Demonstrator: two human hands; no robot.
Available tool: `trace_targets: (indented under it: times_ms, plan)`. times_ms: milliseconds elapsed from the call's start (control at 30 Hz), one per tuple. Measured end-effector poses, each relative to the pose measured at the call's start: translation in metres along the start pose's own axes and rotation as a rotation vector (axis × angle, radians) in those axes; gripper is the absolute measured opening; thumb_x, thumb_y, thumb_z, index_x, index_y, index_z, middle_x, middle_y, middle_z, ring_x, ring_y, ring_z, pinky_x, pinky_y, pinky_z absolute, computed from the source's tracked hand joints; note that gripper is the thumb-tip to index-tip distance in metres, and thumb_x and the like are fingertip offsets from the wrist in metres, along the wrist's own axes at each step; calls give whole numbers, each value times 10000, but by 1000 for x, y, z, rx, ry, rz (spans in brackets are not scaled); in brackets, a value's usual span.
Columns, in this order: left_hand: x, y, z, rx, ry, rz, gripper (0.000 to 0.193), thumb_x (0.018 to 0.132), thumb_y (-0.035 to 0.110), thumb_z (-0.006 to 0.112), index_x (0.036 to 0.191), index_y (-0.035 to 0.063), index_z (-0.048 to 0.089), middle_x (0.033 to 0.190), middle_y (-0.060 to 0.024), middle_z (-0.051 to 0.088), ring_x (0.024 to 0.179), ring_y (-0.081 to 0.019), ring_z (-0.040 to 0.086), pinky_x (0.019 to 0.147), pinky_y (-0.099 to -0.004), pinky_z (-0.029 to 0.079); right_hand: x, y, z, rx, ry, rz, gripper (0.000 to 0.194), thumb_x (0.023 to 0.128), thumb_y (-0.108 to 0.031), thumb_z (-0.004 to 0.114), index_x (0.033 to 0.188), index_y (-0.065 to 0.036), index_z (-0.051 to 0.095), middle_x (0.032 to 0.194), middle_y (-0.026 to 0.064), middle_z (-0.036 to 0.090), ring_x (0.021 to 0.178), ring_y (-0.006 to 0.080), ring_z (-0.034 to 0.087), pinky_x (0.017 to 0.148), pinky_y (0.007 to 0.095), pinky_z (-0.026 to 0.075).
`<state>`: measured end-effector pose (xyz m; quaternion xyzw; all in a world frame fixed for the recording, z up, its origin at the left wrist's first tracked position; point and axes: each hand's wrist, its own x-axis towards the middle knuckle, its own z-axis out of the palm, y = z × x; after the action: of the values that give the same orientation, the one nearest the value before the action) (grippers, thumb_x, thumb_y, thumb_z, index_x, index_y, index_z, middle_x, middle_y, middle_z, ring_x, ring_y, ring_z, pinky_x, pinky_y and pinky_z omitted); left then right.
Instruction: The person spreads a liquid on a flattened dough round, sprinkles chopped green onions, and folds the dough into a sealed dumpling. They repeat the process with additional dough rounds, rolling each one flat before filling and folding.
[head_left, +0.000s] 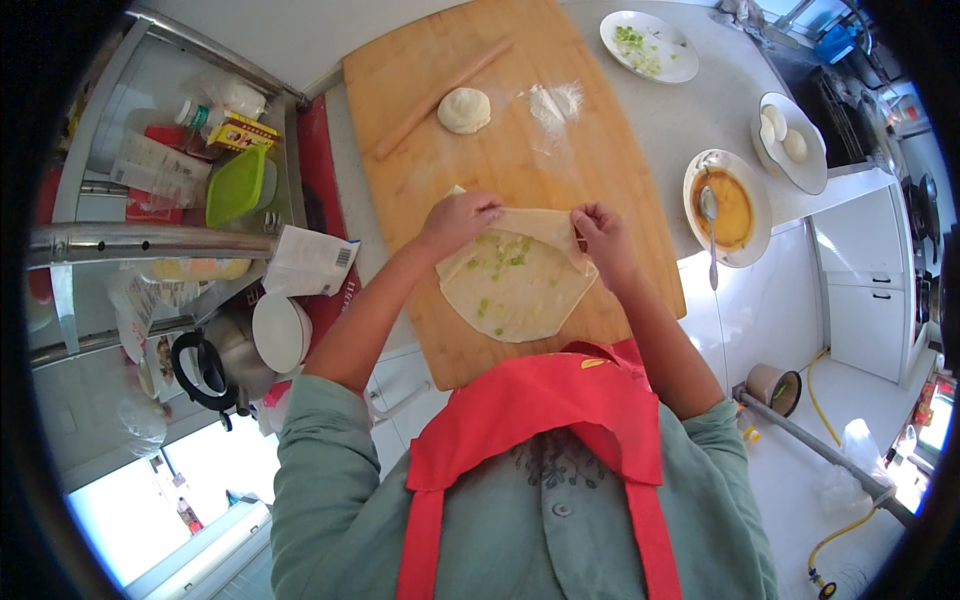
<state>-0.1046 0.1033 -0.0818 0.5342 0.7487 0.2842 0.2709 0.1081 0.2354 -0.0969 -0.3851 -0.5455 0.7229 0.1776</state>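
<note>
A thin sheet of rolled dough (517, 300) lies on a wooden board (600, 165), with chopped scallion (506, 253) scattered over it. My left hand (463, 220) pinches its far edge on the left side. At the far right edge, my right hand (600, 234) grips the dough between thumb and fingers. Between both hands the far edge is lifted and partly folded over toward me. Beyond them on the board rest a round ball of dough (464, 111), a wooden rolling pin (444, 98) and a small heap of flour (555, 103).
Right of the board are a plate of chopped scallion (649, 46), a bowl of brown oily liquid (739, 214) with a metal spoon (709, 225), and a dish with several dough pieces (789, 142). A metal rack (150, 244) with packages and a white bowl (281, 332) stand left.
</note>
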Motion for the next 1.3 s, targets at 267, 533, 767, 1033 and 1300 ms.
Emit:
trace_targets:
  times_ms: [267,533,767,1033,1300]
  plan:
    - [121,15,-1,-57,-254,-30,218,811,164,638,981,31,663,859,-87,678,787,-132,625,708,-290,485,49,-24,-30,-39,2,58,132,912,-166,560,909,-34,571,794,26,600,697,106,588,622,266,488]
    - [121,11,11,-171,6,-64,389,778,181,670,1128,24,602,1003,-73,654,919,-143,611,823,-291,481,49,4,-36,-317,401,-254,220,846,-131,586,995,28,549,860,121,624,744,185,608,686,300,490]
    - [43,-18,-28,-402,410,-250,324,834,177,605,1106,-1,605,1052,-71,641,970,-143,600,868,-282,460,-8,6,-44,-562,300,-171,198,842,-140,575,942,29,601,900,148,624,833,239,613,729,331,483]
    - [-97,-51,-7,-438,566,-428,247,863,155,585,1056,4,619,1022,-62,649,942,-128,591,826,-270,463,-12,6,-19,-925,260,-251,155,838,-148,576,872,3,592,913,182,594,867,336,575,766,408,461]
    - [-130,-45,40,9,597,-437,231,791,194,635,908,-4,613,856,-153,604,819,-289,579,772,-378,464,-41,17,-11,-952,432,-492,191,879,-197,531,999,-48,522,965,193,595,851,370,583,747,459,464]
